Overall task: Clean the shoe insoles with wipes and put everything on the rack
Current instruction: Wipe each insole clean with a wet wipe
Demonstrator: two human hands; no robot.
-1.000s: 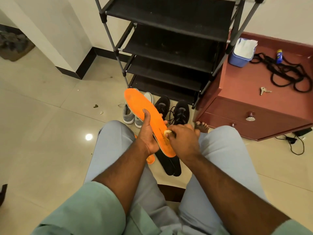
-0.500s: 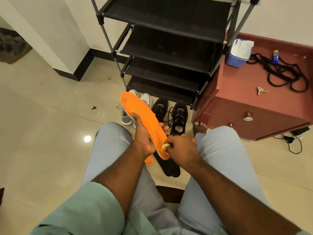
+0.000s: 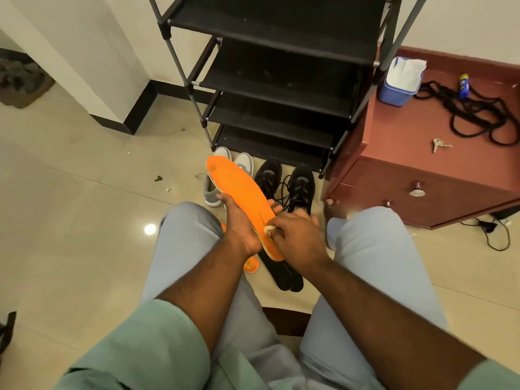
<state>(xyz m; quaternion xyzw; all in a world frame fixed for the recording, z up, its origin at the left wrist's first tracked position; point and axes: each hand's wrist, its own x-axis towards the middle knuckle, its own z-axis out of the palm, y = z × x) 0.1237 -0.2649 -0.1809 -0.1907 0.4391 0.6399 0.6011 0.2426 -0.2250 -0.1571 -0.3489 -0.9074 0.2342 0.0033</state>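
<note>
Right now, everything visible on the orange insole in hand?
The orange insole is long, with a rounded toe end, a pale edge, a dark smudge near the toe and small dark print near the middle. It looks like foam. It is held tilted above the floor, toe end away from the person. The left hand grips it from beneath, while the right hand presses a small pale wipe onto its heel half.

The shoe rack (image 3: 281, 80) stands against the wall, with a cabinet (image 3: 422, 175) to its right. Two pairs of shoes (image 3: 281, 178) sit on the floor before the rack. On the cabinet lie a wipes tub (image 3: 396, 85), a cord (image 3: 478, 114) and keys (image 3: 439, 144). Two insoles (image 3: 284, 274) lie on the floor between the person's knees.
</note>
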